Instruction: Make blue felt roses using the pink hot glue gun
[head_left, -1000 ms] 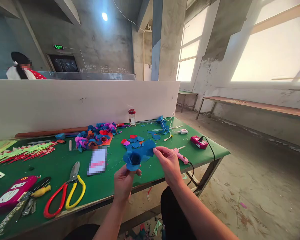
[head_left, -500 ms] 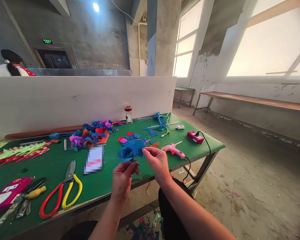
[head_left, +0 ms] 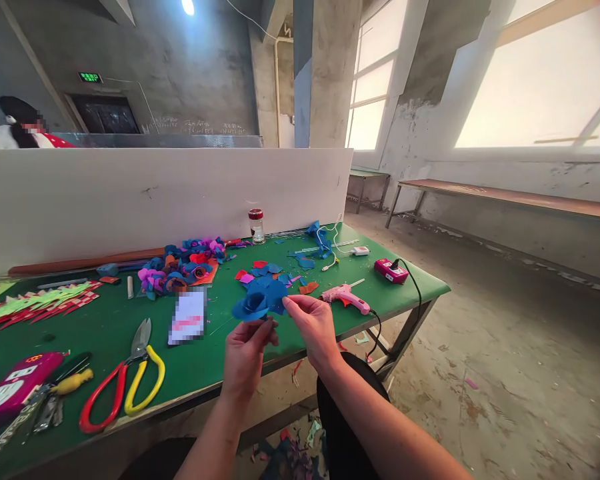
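Note:
My left hand is closed on the base of a blue paper flower, which it holds up over the table's front edge. My right hand pinches a loose blue paper petal between thumb and forefinger. That petal lies close against the flower's right side; whether they touch I cannot tell. Behind them, several blue, red and pink paper pieces are scattered. A pink glue gun rests just right of my right hand, its cord hanging off the edge.
Scissors with red and yellow handles lie left on the green table. Finished paper flowers are heaped behind. A glass jar stands near the white partition. A magenta box sits right; another person is beyond the partition.
The blue flower tilts slightly to the left, its opening turned more upward. My right hand keeps its pinch on the petal and has barely moved. The view has shifted a little.

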Demonstrator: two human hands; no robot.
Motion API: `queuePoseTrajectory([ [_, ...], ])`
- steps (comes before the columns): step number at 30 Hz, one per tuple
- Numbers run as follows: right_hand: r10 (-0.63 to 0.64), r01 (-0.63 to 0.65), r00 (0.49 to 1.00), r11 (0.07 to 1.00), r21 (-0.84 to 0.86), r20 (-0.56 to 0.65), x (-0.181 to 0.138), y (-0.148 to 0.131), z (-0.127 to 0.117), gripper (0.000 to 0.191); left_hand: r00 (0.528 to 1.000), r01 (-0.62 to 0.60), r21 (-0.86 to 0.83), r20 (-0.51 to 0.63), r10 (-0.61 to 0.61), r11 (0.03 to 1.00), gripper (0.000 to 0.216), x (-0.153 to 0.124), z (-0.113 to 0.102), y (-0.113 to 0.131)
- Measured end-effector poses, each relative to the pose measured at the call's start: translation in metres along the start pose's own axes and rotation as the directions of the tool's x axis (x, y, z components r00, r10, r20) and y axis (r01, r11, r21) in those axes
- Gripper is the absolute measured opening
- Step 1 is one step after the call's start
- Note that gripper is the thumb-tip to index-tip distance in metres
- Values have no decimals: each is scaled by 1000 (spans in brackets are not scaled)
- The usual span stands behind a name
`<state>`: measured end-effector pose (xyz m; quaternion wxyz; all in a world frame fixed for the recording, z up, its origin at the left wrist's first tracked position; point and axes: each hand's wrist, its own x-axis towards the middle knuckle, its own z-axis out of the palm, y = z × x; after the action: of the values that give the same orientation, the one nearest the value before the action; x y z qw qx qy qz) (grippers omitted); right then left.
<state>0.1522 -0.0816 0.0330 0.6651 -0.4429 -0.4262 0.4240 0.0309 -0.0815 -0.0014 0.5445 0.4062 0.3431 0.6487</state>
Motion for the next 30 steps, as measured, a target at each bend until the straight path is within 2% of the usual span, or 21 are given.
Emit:
queuePoseTrajectory([
  [6, -3, 4, 1000, 998, 65, -17, -4, 3, -4, 26, 979, -201, 268, 20, 203, 942, 19, 1, -12, -10],
  [9, -10, 13, 999, 996, 89, -40, -4, 5, -6, 26, 970, -236, 349, 23, 243, 907, 21, 0, -15, -13],
  [14, 30, -23, 998, 992, 122, -59, 0, 8, -10, 25, 983, -180, 270, 3, 186, 946, 11, -1, -7, -12],
  [20, 61, -55, 997, 992, 114, -50, 4, 6, -12, 25, 996, -83, 169, -18, 88, 982, 15, -3, 4, -7],
  [26, 67, -68, 998, 992, 103, 12, 2, 7, -12, 24, 998, -54, 212, 34, 48, 976, 16, -3, 3, -4],
  [30, 55, -57, 998, 993, 108, 26, 3, 7, -11, 21, 999, -52, 216, 26, 48, 975, 16, -3, 4, -4],
])
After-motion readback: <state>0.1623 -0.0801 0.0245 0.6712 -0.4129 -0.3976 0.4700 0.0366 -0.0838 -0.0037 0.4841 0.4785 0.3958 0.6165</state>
